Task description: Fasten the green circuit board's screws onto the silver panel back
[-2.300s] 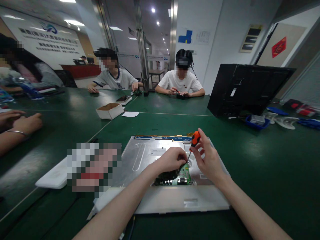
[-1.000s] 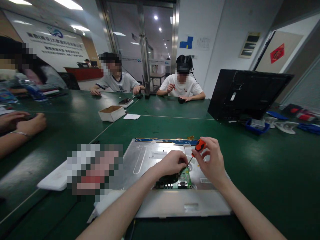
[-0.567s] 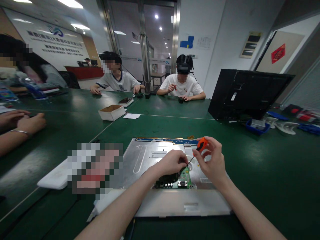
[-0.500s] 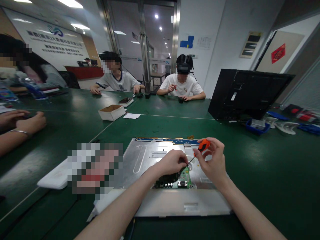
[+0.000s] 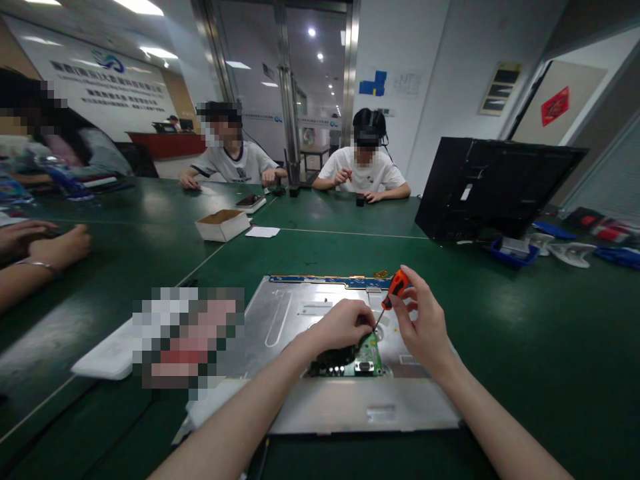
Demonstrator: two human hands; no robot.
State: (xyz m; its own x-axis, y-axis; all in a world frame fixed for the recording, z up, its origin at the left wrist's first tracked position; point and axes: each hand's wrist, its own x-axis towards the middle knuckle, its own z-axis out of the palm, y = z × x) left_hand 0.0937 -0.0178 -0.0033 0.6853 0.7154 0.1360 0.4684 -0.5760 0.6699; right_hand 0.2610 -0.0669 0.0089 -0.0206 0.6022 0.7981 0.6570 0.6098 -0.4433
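A metal display panel [image 5: 295, 313] lies flat on the green table, with a green circuit board [image 5: 370, 350] at its middle and a blue strip board [image 5: 320, 281] along its far edge. My right hand [image 5: 423, 320] holds an orange and black screwdriver [image 5: 397, 288] by the handle, its shaft slanting down left to the board's upper corner. Close to that tip, my left hand [image 5: 347, 323] has its fingers pinched together over the board; what they grip is too small to make out. Black cables or parts [image 5: 335, 358] sit under my left hand.
Left of the panel are a white item [image 5: 107, 350] and blurred-out objects. Ahead stand an open box [image 5: 223, 225] and a white paper [image 5: 263, 232]. A black monitor [image 5: 495, 187] and a blue tray [image 5: 515, 253] are at right. Another person's hands [image 5: 60, 250] rest at left.
The screwdriver handle has tipped more upright and slightly left, and my right hand's fingers have shifted and opened somewhat around it. My left hand stays in place.
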